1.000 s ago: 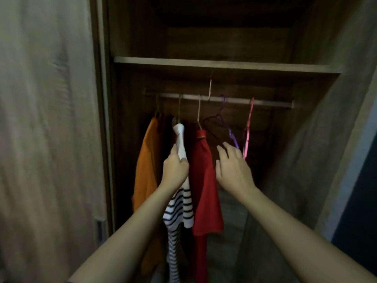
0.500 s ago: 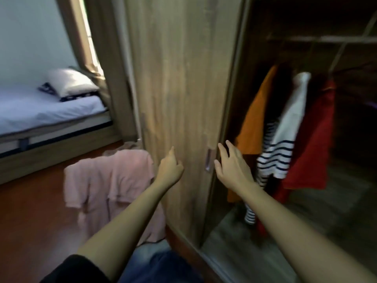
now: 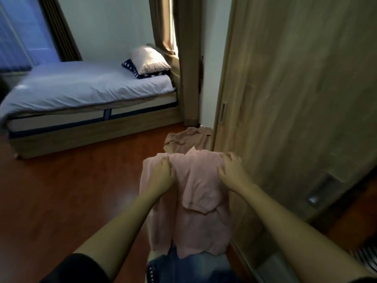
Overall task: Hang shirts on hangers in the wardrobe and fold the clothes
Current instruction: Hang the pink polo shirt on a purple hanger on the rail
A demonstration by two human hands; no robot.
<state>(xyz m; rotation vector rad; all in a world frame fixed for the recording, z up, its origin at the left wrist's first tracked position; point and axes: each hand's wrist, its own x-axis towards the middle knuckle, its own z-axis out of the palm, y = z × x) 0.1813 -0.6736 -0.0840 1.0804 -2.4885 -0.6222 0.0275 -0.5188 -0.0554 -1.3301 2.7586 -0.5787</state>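
A pale pink shirt (image 3: 195, 201) lies spread on the floor beside the wardrobe door (image 3: 295, 99). My left hand (image 3: 162, 172) is closed on the shirt's left shoulder. My right hand (image 3: 231, 166) presses on its right shoulder, fingers curled into the cloth. A second, beige-pink garment (image 3: 187, 139) lies crumpled just beyond it. Blue denim (image 3: 189, 266) lies under the shirt's lower hem. A sliver of the striped shirt (image 3: 365, 255) shows at the lower right, inside the wardrobe.
A low bed (image 3: 81, 94) with a white pillow (image 3: 150, 60) and a dark patterned one stands at the back left. A curtain (image 3: 187, 58) hangs by the window. Red-brown wood floor (image 3: 61, 190) spreads to the left.
My view has swung left and down, away from the hanging clothes. Both hands dropped from the wardrobe door onto the pink shirt's shoulders.
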